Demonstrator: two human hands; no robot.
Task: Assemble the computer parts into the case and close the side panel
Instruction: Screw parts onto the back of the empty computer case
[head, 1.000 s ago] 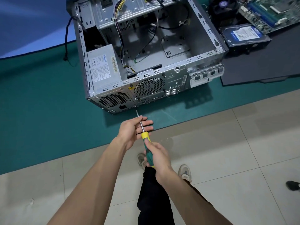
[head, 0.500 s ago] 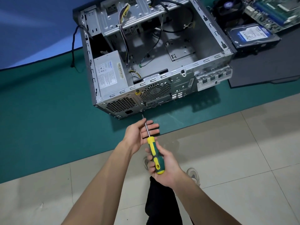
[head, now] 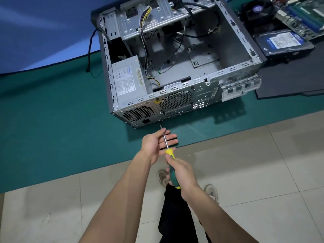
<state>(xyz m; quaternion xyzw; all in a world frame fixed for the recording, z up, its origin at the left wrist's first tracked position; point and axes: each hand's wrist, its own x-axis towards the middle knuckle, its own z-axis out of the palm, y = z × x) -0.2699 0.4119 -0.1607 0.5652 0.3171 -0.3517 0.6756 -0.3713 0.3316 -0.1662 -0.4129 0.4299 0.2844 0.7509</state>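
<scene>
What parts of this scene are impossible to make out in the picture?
Head view only:
- Screwdriver tip: too small to tell whether it sits in a screw on the case.
- Screwdriver handle: mostly covered by the right hand.
- Power supply label: print too small to read.
- Motherboard and CPU fan: cut off by the top edge.
- Shoes: partly behind the arms.
- Side panel: not in view.

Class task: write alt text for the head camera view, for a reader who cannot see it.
A right hand grips a screwdriver whose tip meets the rear of an open computer case; the open left hand steadies the shaft. A hard drive lies beside the case.
</scene>
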